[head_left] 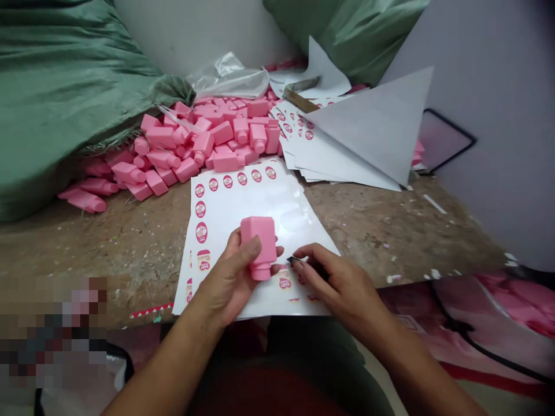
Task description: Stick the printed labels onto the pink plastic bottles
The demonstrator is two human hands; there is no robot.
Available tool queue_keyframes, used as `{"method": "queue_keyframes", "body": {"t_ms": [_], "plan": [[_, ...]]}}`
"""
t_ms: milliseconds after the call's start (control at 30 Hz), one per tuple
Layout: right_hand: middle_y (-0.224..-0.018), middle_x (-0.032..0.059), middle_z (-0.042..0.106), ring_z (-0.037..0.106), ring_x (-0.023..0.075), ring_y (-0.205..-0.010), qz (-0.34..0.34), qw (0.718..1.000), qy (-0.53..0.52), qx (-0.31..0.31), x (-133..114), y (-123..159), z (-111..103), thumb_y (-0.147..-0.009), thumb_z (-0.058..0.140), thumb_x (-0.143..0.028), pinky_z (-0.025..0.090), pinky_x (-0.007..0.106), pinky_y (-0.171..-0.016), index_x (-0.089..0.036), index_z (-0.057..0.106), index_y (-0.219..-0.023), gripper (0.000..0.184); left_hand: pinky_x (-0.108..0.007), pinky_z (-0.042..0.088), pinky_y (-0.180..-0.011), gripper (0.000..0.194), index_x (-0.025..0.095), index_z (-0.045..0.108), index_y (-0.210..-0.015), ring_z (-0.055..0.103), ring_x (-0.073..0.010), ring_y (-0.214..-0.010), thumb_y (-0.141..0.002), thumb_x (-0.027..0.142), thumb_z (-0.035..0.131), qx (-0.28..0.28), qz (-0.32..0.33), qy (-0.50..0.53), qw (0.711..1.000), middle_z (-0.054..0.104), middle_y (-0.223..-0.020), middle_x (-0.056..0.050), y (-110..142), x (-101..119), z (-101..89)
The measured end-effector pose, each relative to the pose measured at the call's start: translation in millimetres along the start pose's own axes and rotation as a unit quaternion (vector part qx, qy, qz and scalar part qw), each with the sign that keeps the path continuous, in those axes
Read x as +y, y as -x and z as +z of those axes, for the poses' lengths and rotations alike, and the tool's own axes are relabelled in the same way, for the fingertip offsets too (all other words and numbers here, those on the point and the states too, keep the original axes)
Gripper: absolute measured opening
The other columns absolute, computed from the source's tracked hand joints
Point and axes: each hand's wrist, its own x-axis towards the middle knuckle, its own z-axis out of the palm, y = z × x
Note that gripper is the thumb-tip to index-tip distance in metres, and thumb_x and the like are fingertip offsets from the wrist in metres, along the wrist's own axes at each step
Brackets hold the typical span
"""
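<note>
A pink plastic bottle [259,247] sits in the person's left hand [229,277], held just above a glossy label sheet [255,211] with its neck pointing down and its flat base up. That hand is closed around it, thumb across the front and fingers wrapped behind. The right hand [336,283] is just beside it, low over the sheet's right side, its fingers [303,257] curled around a small dark object [313,270]; how firmly they grip it, and what it is, I cannot tell. The sheet carries rows of small round pink labels and larger oval ones. It lies on a rough, stained concrete worktop [373,225]. Beyond it, many more pink bottles [208,136] lie heaped against a green woven sack [65,98], with a clear plastic bag [229,78] behind them. To the right, a stack of label sheets [299,144] sits partly under white backing paper [368,124]
</note>
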Motion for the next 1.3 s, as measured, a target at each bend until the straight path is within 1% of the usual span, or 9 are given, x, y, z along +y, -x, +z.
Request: {"method": "queue_keyframes", "body": {"t_ms": [100, 200, 300, 533, 700, 833, 1000, 1167, 1300], "plan": [[-0.076, 0.0017, 0.069, 0.058, 0.0177, -0.062, -0.041, 0.998, 0.047, 0.013, 0, 1, 2, -0.09, 0.045, -0.033, 0.037, 0.03, -0.059, -0.023, 0.063, -0.09, 0.02, -0.035, 0.053, -0.085, 0.04, 0.02, 0.058, -0.11, 0.065, -0.022, -0.098, -0.075, 0.027, 0.075, 0.032, 0.015, 0.008, 0.999, 0.065, -0.1, -0.006, -11, -7, -2.9], [-0.075, 0.0013, 0.069, 0.058, 0.0175, -0.061, -0.074, 0.994, 0.078, 0.033, 0, 2, 5, -0.09, 0.045, -0.029, 0.036, 0.03, -0.06, -0.022, 0.063, -0.088, 0.02, -0.041, 0.049, -0.097, 0.034, 0.019, 0.058, -0.111, 0.063, -0.0238, -0.108, -0.079, 0.022, 0.07, 0.04, 0.002, 0.04, 0.998, 0.068, -0.108, -0.009, -12, -8, -8.7], [-0.075, 0.0013, 0.07, 0.057, 0.0171, -0.06, -0.082, 0.992, 0.092, 0.037, -1, 2, 6, -0.091, 0.045, -0.029, 0.034, 0.03, -0.059, -0.022, 0.063, -0.087, 0.02, -0.044, 0.046, -0.103, 0.035, 0.017, 0.058, -0.114, 0.061, -0.0256, -0.115, -0.081, 0.022, 0.067, 0.045, -0.01, 0.05, 0.998, 0.067, -0.116, -0.012, -10, -5, -12.9], [-0.072, 0.0001, 0.069, 0.058, 0.0171, -0.058, -0.087, 0.991, 0.092, 0.038, -2, 2, 7, -0.091, 0.046, -0.028, 0.034, 0.03, -0.06, -0.023, 0.062, -0.085, 0.017, -0.046, 0.042, -0.108, 0.037, 0.015, 0.058, -0.117, 0.056, -0.0279, -0.122, -0.081, 0.024, 0.067, 0.046, -0.015, 0.061, 0.997, 0.065, -0.124, -0.014, -9, -5, -16.9], [-0.07, 0.0005, 0.069, 0.057, 0.017, -0.058, -0.086, 0.99, 0.104, 0.034, -5, 3, 8, -0.092, 0.045, -0.029, 0.033, 0.031, -0.06, -0.023, 0.061, -0.086, 0.018, -0.046, 0.04, -0.109, 0.035, 0.015, 0.061, -0.113, 0.053, -0.0282, -0.126, -0.08, 0.024, 0.069, 0.029, -0.003, 0.055, 0.998, 0.066, -0.12, -0.013, -10, -7, -18.8], [-0.071, 0.0017, 0.07, 0.056, 0.0164, -0.056, -0.102, 0.984, 0.135, 0.057, -9, 3, 9, -0.092, 0.043, -0.026, 0.033, 0.031, -0.062, -0.021, 0.061, -0.083, 0.021, -0.047, 0.039, -0.109, 0.035, 0.015, 0.061, -0.112, 0.052, -0.0288, -0.127, -0.08, 0.025, 0.069, 0.02, 0.004, 0.043, 0.999, 0.067, -0.118, -0.013, -10, -8, -20.6], [-0.064, 0.0007, 0.067, 0.054, 0.0188, -0.055, -0.064, 0.987, 0.135, 0.049, -11, 2, 10, -0.089, 0.048, -0.028, 0.029, 0.029, -0.055, -0.022, 0.062, -0.081, 0.017, -0.047, 0.038, -0.11, 0.033, 0.015, 0.063, -0.11, 0.054, -0.0285, -0.124, -0.08, 0.025, 0.07, 0.007, 0.007, 0.034, 0.999, 0.069, -0.115, -0.013, -10, -9, -21.4], [-0.07, -0.0004, 0.069, 0.058, 0.0189, -0.06, -0.011, 0.998, 0.06, 0.002, -6, 1, 7, -0.088, 0.049, -0.035, 0.035, 0.028, -0.056, -0.025, 0.063, -0.084, 0.018, -0.046, 0.039, -0.11, 0.035, 0.014, 0.062, -0.112, 0.053, -0.0286, -0.125, -0.08, 0.026, 0.069, 0.015, -0.002, 0.051, 0.999, 0.067, -0.118, -0.014, -10, -8, -21.9], [-0.07, 0.0001, 0.069, 0.057, 0.0192, -0.058, -0.037, 0.993, 0.11, 0.034, -4, 2, 8, -0.088, 0.049, -0.033, 0.032, 0.029, -0.055, -0.025, 0.062, -0.085, 0.016, -0.045, 0.039, -0.11, 0.038, 0.013, 0.06, -0.114, 0.053, -0.0295, -0.126, -0.08, 0.026, 0.07, 0.016, -0.002, 0.061, 0.998, 0.066, -0.119, -0.016, -10, -8, -22.5]]}}
